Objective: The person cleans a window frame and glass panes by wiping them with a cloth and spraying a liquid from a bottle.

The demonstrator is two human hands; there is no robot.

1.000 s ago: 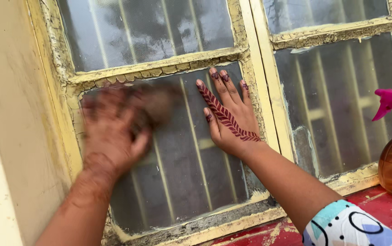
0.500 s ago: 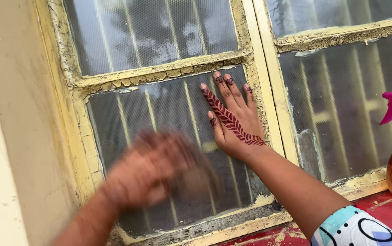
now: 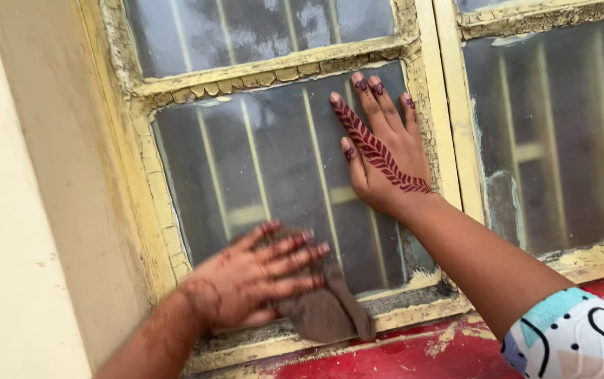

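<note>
Brown cloth [image 3: 323,309] pinned flat under the spread fingers [image 3: 295,265] of the left hand [image 3: 249,284], low on the dusty glass pane [image 3: 260,161], its lower end drooping over the peeling yellow window frame [image 3: 149,175] at the bottom. Higher and to the right, right hand [image 3: 385,158] pressed open against the same pane, fingers splayed and holding nothing, a dark red henna vine across its back. Below, red-painted sill [image 3: 400,358], patterned sleeve [image 3: 576,337] at lower right.
</note>
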